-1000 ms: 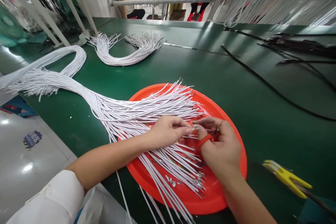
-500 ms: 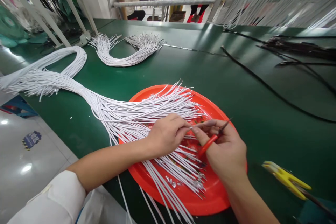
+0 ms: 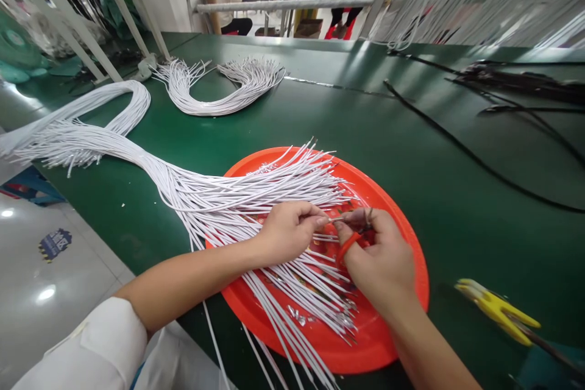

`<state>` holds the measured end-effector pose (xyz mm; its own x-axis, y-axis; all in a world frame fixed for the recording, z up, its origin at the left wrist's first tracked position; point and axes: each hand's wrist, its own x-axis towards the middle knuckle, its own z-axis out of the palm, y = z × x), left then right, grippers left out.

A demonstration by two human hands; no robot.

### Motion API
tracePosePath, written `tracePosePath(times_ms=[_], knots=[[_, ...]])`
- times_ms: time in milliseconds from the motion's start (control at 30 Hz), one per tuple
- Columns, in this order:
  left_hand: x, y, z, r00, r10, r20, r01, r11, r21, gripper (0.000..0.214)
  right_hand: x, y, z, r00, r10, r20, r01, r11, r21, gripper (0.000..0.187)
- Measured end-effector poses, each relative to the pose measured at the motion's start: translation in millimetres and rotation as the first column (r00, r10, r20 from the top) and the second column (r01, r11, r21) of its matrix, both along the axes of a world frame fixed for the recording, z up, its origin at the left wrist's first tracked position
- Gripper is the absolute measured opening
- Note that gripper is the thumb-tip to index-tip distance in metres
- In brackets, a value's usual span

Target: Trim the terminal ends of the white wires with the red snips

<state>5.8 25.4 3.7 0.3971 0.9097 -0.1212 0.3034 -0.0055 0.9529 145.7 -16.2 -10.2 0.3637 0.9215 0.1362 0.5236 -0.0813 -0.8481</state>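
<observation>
Many thin white cords (image 3: 214, 198) stretch in a loose bundle from the left, their ends fanned over a round red tray (image 3: 406, 323). Above the tray, my left hand (image 3: 289, 233) pinches the end of one cord between thumb and fingers. My right hand (image 3: 382, 256) is closed around small red-handled scissors (image 3: 348, 247); its thumb and fingertips meet just right of the left fingertips, at the cord's tip. The blades are partly hidden by my right fingers. Small silvery scraps (image 3: 299, 317) lie in the tray below.
Two more white cord bundles (image 3: 219, 106) (image 3: 123, 94) lie on the green table (image 3: 329, 116). Yellow-handled snips (image 3: 498, 311) rest at the right, with black cords (image 3: 466, 146) beyond. A metal frame (image 3: 287, 5) stands behind the table; people sit farther back.
My right hand has shifted slightly left and turned, so the scissors' blades point up instead of out to the right. My left fingertips have drawn back a little from the right ones.
</observation>
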Motion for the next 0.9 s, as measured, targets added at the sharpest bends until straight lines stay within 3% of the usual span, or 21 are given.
tracePosePath(times_ms=[100, 267, 433, 500, 600, 700, 767, 900], knots=[[0.9, 0.0, -1.3, 0.999, 0.022, 0.050, -0.022, 1.000, 0.002, 0.018, 4.3, 3.9, -1.2, 0.995, -0.082, -0.056, 0.081, 0.996, -0.024, 0.016], [1.2, -1.0, -0.9, 0.998, 0.022, 0.060, -0.022, 1.000, -0.001, 0.020, 11.3, 10.2, -0.4, 0.882, -0.234, -0.409, 0.263, 0.965, 0.015, 0.024], [-2.0, -4.3, 4.1, 0.989, -0.135, -0.053, 0.143, 0.973, 0.184, 0.015, 13.9, 13.2, 3.0, 0.789, -0.312, -0.529, 0.407, 0.911, 0.070, 0.025], [-3.8, -4.8, 5.9, 0.950, -0.273, -0.151, 0.303, 0.922, 0.240, 0.013, 14.8, 14.8, 3.5, 0.735, -0.313, -0.601, 0.433, 0.899, 0.061, 0.025], [-5.9, -4.2, 8.1, 0.784, -0.497, -0.370, 0.598, 0.764, 0.242, 0.013, 17.7, 18.0, 2.7, 0.631, -0.284, -0.722, 0.446, 0.894, 0.038, 0.024], [-6.9, -3.4, 9.7, 0.650, -0.572, -0.501, 0.733, 0.646, 0.213, 0.013, 21.3, 21.0, 1.5, 0.543, -0.260, -0.799, 0.425, 0.905, -0.006, 0.024], [-6.9, -3.6, 9.9, 0.661, -0.562, -0.497, 0.728, 0.641, 0.243, 0.013, 22.7, 22.4, 0.8, 0.515, -0.256, -0.818, 0.408, 0.913, -0.029, 0.024], [-6.1, -4.3, 6.0, 0.802, -0.417, -0.427, 0.577, 0.724, 0.376, 0.021, 22.9, 23.4, -0.3, 0.497, -0.241, -0.834, 0.393, 0.919, -0.031, 0.025]])
